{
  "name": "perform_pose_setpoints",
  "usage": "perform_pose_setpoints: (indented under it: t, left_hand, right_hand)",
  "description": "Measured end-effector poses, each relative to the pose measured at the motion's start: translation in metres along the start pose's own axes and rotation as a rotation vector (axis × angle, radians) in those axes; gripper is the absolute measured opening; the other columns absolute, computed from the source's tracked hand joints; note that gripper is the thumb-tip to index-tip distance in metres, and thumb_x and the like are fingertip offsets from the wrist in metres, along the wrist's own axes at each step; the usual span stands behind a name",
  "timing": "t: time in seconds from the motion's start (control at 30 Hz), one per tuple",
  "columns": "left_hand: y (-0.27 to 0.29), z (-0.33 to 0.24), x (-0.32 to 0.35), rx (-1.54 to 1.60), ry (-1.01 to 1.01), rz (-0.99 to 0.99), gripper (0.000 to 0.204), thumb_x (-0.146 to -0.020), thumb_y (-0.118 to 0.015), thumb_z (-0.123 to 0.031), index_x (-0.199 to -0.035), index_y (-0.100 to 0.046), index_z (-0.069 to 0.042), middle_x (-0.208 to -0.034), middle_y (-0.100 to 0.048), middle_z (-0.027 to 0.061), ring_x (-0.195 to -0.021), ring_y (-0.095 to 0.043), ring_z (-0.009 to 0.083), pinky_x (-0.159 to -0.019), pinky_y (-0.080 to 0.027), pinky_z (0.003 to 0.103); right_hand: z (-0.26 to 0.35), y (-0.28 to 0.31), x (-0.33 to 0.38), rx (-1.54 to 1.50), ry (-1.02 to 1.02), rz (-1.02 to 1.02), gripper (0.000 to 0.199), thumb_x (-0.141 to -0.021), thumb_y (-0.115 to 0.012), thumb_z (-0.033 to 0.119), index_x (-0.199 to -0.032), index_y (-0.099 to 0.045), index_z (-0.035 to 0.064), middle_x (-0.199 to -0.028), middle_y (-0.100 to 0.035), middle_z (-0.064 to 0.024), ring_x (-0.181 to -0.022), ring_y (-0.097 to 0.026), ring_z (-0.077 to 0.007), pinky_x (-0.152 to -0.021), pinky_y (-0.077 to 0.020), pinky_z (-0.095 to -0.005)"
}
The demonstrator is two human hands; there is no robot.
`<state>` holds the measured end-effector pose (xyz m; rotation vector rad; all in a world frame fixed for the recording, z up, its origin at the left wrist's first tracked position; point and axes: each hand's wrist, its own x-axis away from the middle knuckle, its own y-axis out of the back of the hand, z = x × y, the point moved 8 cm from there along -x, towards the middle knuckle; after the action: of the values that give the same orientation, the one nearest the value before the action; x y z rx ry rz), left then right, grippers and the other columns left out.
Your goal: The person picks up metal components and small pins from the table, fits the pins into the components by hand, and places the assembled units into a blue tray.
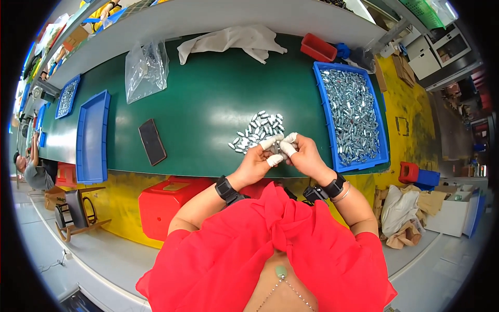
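My left hand (255,163) and my right hand (307,156) meet over the near side of the green table. White coverings wrap several fingertips on both. Fingers of the two hands are pinched together around small silvery metal parts (276,148), mostly hidden by the fingertips. Just beyond them lies a loose pile of small silvery metal cylinders (264,124), spread on the tabletop and reaching left of my left hand. To the right of my right hand stands a blue tray (331,136) filled with many similar metal pieces.
On the green table (208,104) lie a dark phone (152,142), a clear plastic bag (147,70) and a white cloth (231,42). A red bin (318,48) stands at the back. Leftward are a bare blue tray (92,138), a smaller filled tray (76,83) and another person (39,174).
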<state>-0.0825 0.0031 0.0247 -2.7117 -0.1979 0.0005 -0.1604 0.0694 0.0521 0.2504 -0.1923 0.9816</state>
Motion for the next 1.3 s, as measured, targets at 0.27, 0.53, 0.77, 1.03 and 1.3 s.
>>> perform_pose_setpoints:
  t: [0.27, 0.53, 0.77, 1.03, 1.3]
  left_hand:
    - [-0.009, 0.000, -0.002, -0.359, -0.189, -0.064, 0.048, -0.086, -0.055, -0.006, -0.131, -0.038, -0.005, -0.095, -0.055, 0.0007, -0.078, -0.051, 0.0054, -0.069, -0.043, 0.021]
    - [-0.025, 0.060, -0.013, 0.028, 0.204, -0.258, 0.036, -0.090, -0.051, -0.011, -0.124, -0.043, -0.004, -0.089, -0.055, 0.0012, -0.069, -0.049, 0.0068, -0.061, -0.041, 0.020]
    - [0.008, 0.061, 0.012, -0.004, 0.176, -0.564, 0.034, -0.087, -0.052, -0.007, -0.120, -0.045, -0.005, -0.094, -0.056, 0.0034, -0.069, -0.051, 0.0090, -0.062, -0.042, 0.020]
    - [-0.008, 0.057, 0.017, 0.000, 0.239, -0.533, 0.043, -0.082, -0.051, 0.003, -0.123, -0.044, -0.006, -0.103, -0.057, 0.0060, -0.078, -0.055, 0.0111, -0.066, -0.045, 0.021]
    - [0.029, 0.049, 0.030, 0.091, 0.286, -0.460, 0.035, -0.086, -0.050, -0.004, -0.121, -0.045, -0.003, -0.099, -0.058, 0.0059, -0.073, -0.054, 0.0101, -0.066, -0.045, 0.022]
  right_hand:
    - [-0.024, 0.007, 0.007, -0.168, -0.088, -0.007, 0.013, -0.090, -0.051, 0.016, -0.084, -0.051, 0.0043, -0.066, -0.052, -0.0002, -0.047, -0.042, -0.0048, -0.041, -0.0331, -0.0189]
    - [-0.040, 0.080, 0.048, 0.097, 0.311, -0.242, 0.013, -0.088, -0.053, 0.015, -0.088, -0.052, 0.0026, -0.068, -0.052, -0.0023, -0.060, -0.050, -0.0114, -0.054, -0.0410, -0.0245]
    - [-0.070, 0.212, 0.051, 0.553, 0.338, -0.637, 0.014, -0.082, -0.058, 0.010, -0.093, -0.056, 0.0015, -0.082, -0.059, -0.0126, -0.070, -0.056, -0.0225, -0.066, -0.0454, -0.0311]
    - [-0.081, 0.072, -0.022, 0.564, 0.247, -0.100, 0.019, -0.076, -0.062, 0.014, -0.088, -0.060, -0.0001, -0.083, -0.063, -0.0189, -0.076, -0.062, -0.0327, -0.067, -0.0474, -0.0390]
    - [-0.098, 0.058, -0.038, 0.739, 0.157, -0.177, 0.017, -0.076, -0.062, 0.010, -0.090, -0.060, -0.0002, -0.083, -0.062, -0.0164, -0.077, -0.061, -0.0283, -0.068, -0.0481, -0.0345]
